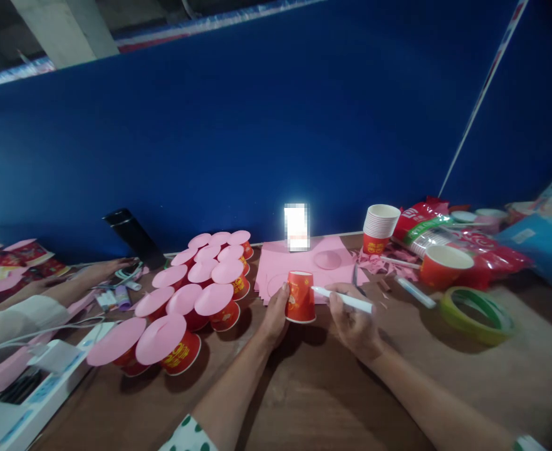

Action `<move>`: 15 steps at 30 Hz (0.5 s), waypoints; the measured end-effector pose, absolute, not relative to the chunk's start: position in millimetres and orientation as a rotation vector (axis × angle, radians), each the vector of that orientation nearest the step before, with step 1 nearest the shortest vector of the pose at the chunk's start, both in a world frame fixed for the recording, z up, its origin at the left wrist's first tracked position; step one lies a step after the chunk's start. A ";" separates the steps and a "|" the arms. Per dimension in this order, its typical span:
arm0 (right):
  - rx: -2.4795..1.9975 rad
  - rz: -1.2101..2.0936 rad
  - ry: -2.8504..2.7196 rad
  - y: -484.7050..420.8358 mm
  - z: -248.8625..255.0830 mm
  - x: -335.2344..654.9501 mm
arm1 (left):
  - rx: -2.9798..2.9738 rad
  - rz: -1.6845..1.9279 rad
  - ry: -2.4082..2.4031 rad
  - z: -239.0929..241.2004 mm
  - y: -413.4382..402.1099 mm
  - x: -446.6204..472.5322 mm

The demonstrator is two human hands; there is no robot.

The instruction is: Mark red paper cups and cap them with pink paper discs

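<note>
My left hand (276, 318) grips a red paper cup (300, 297) from its left side, the cup turned upside down with its wide rim low. In my right hand (354, 322) is a white marker pen (344, 299), its tip pointing left and close to the cup's upper right side; I cannot tell whether it touches. Behind the cup lies a stack of pink paper sheets (276, 257) with a pink paper cone (327, 260) on it. To the left, several upturned red cups carry pink cone tops (163, 338).
A cup stack (380, 225), red plastic packages (421, 228), a single cup (445, 266), another marker (415, 292) and a green tape roll (477, 316) sit right. Left are a power strip (64, 401), a black bottle (135, 238) and a co-worker's arm (83, 275). A lit phone (297, 227) stands behind.
</note>
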State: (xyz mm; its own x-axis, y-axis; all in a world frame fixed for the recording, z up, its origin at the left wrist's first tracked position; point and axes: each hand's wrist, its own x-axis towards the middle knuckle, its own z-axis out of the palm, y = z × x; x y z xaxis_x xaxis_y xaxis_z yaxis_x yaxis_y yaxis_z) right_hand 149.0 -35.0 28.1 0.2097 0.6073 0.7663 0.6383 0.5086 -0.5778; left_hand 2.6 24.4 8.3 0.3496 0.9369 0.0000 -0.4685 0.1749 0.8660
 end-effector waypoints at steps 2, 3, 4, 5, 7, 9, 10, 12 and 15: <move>-1.156 -0.003 -1.446 -34.4 27.0 149.2 | 0.908 1.085 0.622 9.3 24.0 2.2; -1.161 0.007 -1.441 -34.1 26.5 149.3 | 0.906 1.080 0.609 9.2 24.0 1.9; -1.164 0.014 -1.437 -33.8 26.1 149.5 | 0.906 1.076 0.594 8.6 24.3 1.7; -1.167 0.018 -1.437 -33.6 25.8 149.7 | 0.906 1.071 0.578 7.6 24.7 1.5; -1.166 0.016 -1.444 -33.2 26.1 149.9 | 0.904 1.069 0.551 4.8 25.9 1.3; -1.169 0.002 -1.448 -33.2 27.5 150.0 | 0.898 1.069 0.530 1.9 27.0 1.3; -1.172 -0.009 -1.451 -33.3 28.4 150.0 | 0.892 1.071 0.522 0.8 27.5 1.4; -1.177 -0.034 -1.458 -33.7 30.4 149.7 | 0.875 1.075 0.515 -0.5 28.1 1.5; -1.179 -0.053 -1.465 -34.4 32.4 149.1 | 0.865 1.085 0.523 -0.1 28.0 1.6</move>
State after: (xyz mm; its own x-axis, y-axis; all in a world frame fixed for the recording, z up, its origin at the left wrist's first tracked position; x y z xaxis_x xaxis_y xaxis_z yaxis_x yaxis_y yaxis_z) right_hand 149.1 -34.4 32.4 0.2074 0.6103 0.7645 0.6637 0.4864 -0.5683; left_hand 1.6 28.0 -0.1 0.3981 0.9166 0.0376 -0.5410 0.2015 0.8165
